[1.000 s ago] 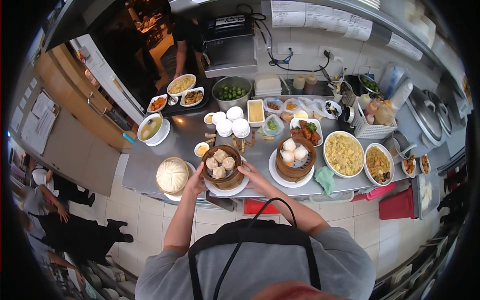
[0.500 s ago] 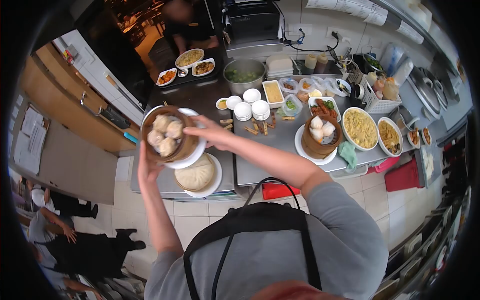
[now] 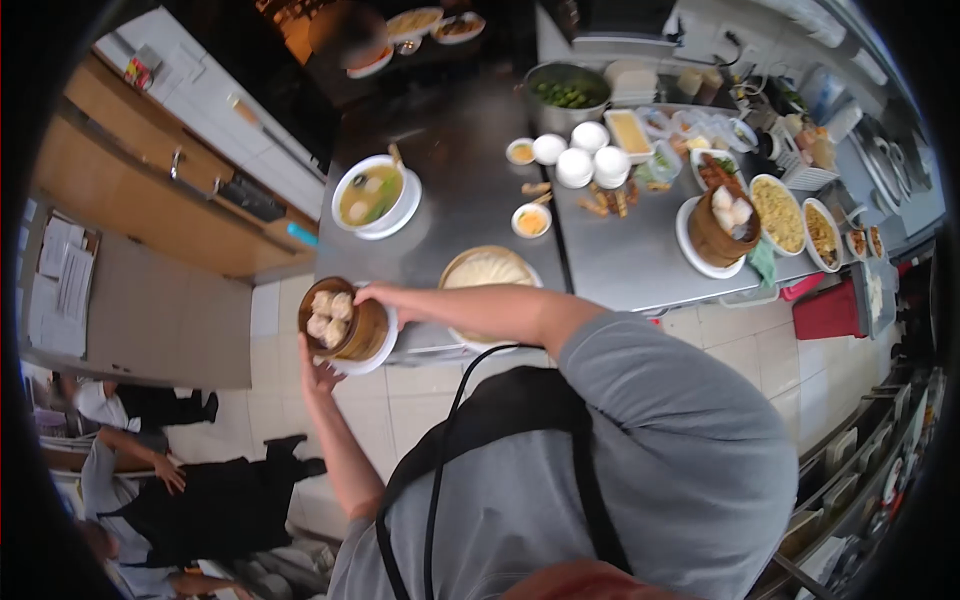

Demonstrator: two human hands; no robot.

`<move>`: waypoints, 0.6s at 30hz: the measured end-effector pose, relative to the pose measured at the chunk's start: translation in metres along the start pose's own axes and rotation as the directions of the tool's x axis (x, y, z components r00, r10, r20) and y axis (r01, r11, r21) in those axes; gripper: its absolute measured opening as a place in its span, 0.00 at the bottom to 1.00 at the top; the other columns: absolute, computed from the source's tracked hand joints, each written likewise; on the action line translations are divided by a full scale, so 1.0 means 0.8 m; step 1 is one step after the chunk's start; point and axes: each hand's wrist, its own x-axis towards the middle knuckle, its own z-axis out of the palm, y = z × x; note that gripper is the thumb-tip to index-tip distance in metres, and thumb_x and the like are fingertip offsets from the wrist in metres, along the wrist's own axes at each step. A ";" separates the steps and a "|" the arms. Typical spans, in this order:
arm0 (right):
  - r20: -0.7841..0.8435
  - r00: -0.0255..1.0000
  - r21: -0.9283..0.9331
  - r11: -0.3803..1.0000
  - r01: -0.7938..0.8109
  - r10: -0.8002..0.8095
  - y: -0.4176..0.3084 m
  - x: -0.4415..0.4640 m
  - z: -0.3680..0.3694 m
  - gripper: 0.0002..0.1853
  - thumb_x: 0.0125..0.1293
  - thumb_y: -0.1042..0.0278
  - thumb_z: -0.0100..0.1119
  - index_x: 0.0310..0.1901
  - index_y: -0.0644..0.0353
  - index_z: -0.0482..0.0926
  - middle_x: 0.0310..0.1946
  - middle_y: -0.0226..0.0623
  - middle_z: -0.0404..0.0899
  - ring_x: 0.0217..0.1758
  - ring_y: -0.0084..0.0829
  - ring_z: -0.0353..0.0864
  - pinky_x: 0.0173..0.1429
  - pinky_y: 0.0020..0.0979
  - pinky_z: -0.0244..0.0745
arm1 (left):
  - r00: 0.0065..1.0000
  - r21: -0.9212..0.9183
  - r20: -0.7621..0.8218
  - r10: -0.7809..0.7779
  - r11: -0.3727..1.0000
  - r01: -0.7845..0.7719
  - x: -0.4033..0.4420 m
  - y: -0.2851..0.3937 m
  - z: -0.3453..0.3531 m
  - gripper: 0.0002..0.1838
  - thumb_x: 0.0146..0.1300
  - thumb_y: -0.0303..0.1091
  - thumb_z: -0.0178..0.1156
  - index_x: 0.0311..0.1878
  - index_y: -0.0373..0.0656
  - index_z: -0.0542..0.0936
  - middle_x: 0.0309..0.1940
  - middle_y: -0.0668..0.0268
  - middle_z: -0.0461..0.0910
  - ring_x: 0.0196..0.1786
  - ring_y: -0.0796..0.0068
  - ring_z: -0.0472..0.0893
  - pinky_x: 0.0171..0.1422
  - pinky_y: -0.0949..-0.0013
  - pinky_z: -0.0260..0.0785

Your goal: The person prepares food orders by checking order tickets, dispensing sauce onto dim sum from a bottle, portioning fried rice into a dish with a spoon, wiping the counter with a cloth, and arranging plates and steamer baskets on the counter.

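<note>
Both hands hold a small round bamboo steamer (image 3: 374, 328) with several dumplings (image 3: 330, 318) in it, standing on a white plate (image 3: 372, 362). My left hand (image 3: 320, 374) grips its near left side. The fingers of my right hand (image 3: 384, 300) are on the far right of the steamer and plate. The plate hangs over the counter's front left corner, tilted. Behind it sits a white bowl of soup (image 3: 372, 196) on a plate. Right of the steamer, a large bun (image 3: 488, 268) lies in another steamer, partly hidden by my right forearm.
Stacked small white bowls (image 3: 574, 166), a pot of greens (image 3: 568, 94) and a small dish (image 3: 531, 219) stand on the counter. Farther right are a second dumpling steamer (image 3: 716, 240) and a bowl of yellow food (image 3: 777, 215). At lower left is another person (image 3: 200, 510); cupboard doors (image 3: 150, 190) border the left.
The hands have brought the steamer and plate toward my body, off the counter's corner. The soup bowl behind has come into full sight. The whole view has shifted, so the counter appears farther right.
</note>
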 end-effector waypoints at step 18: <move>-0.678 0.641 -0.663 0.676 -0.321 -0.361 0.015 -0.371 -0.186 0.12 0.54 0.75 0.47 0.41 0.66 0.71 0.25 0.45 0.77 0.29 0.32 0.80 0.30 0.31 0.76 | 0.998 -0.135 -0.033 0.046 0.990 -0.050 -0.006 -0.021 0.047 0.59 0.37 0.72 0.56 0.67 0.57 0.37 0.66 0.51 0.28 0.68 0.51 0.35 0.63 0.37 0.36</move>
